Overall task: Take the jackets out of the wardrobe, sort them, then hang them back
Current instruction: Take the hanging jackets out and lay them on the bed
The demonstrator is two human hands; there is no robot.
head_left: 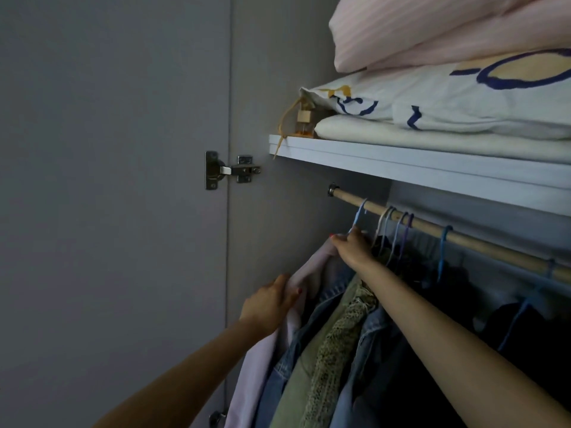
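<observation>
A pale lilac jacket (262, 359) hangs leftmost on the wooden rail (432, 228) inside the wardrobe. My right hand (353, 247) grips the top of its light blue hanger (360, 213), just under the hook on the rail. My left hand (272, 301) holds the lilac jacket's shoulder fabric lower down. To the right hang a blue denim jacket (312, 332), an olive green jacket (309, 375), a knitted beige garment (343, 341), another denim piece (364, 344) and dark clothes (448, 304).
A white shelf (432, 168) above the rail carries folded bedding (463, 97) and a pink pillow (432, 29), plus a small bottle with a yellow cord (304, 122). The grey wardrobe door (108, 180) stands open on the left, with a metal hinge (230, 169).
</observation>
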